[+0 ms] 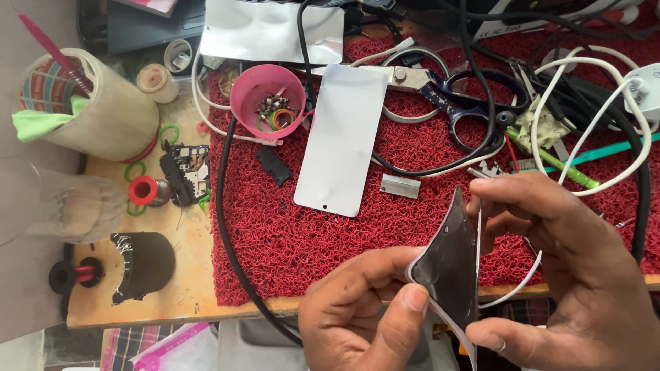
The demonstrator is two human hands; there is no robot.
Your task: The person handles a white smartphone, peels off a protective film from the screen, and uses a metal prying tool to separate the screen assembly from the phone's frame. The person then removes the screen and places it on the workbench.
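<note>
Cluttered surface (172, 288) of pale wood, red looped mat (330, 240) on top, cables everywhere. I see the left hand (364, 309) and the right hand (577, 275) both gripping a thin dark glossy film (450, 271), held up edge-on near the front of the surface; the left thumb bends its lower corner, the right pinches top and bottom. I judge the peel partly done: a white edge is lifting, yet the layers hang together. On the mat a silvery phone-shaped panel (340, 141) lies beside a pink plastic cup (268, 93).
</note>
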